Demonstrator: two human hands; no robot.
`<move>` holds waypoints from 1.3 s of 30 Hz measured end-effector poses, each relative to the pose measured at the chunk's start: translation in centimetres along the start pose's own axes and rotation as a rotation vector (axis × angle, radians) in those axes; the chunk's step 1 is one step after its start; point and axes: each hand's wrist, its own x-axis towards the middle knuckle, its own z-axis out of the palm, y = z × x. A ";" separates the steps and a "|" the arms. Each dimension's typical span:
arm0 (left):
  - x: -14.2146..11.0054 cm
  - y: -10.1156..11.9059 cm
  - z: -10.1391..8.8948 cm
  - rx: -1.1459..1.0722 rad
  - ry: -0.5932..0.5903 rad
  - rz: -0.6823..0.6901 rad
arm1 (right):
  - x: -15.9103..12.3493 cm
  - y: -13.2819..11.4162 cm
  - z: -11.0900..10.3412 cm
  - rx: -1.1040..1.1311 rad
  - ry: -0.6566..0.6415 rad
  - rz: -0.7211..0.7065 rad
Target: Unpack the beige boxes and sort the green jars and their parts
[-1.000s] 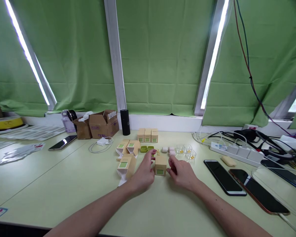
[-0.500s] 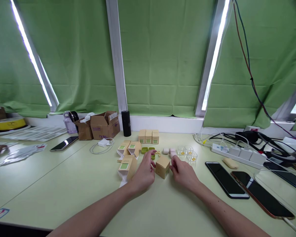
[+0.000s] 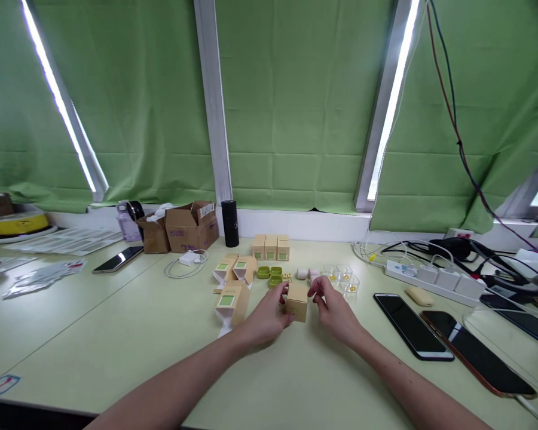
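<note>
Green blinds (image 3: 291, 107) are hanging beyond both hands; bench (image 3: 134, 334) is running beneath them. Open cardboard box (image 3: 182, 232) is sitting far forward-left of my left hand (image 3: 264, 319). Two phones, one white-edged phone (image 3: 412, 325) and one dark phone (image 3: 475, 352), are lying well right of my right hand (image 3: 338, 307). Black cylinder (image 3: 230, 224) is standing forward-left of the left hand.

Left hand is touching the small tan box (image 3: 297, 304) at its left side, fingers bent; can't tell if it's truly gripping. Right hand is hovering by the box's right edge, fingers curled; can't tell if it's making contact or pinching.

Change: box is now facing me squarely with a plain side instead of corner-on, and left fingers are now closing in on it. I'm judging that this is giving me better control and easier access to the top.

Opened cartons (image 3: 237, 301) are lying left of the left hand; closed cartons (image 3: 271, 247) are standing in a row ahead. Clear containers (image 3: 329, 272) are sitting just beyond the right hand, green containers (image 3: 275, 279) beyond the left. Pale pink pieces (image 3: 302, 273) and tiny yellow pieces (image 3: 287, 276) are lying between these.
</note>
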 end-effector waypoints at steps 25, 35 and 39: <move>-0.6 0.8 0.0 0.502 0.544 0.725 | -2.1 -3.8 -0.9 -0.126 0.329 -0.534; -0.9 1.7 -0.2 0.719 0.640 0.870 | -2.4 -4.1 -0.3 -0.099 0.303 -0.572; -1.0 1.8 0.0 0.704 0.621 0.829 | -2.5 -4.0 -0.1 -0.089 0.303 -0.523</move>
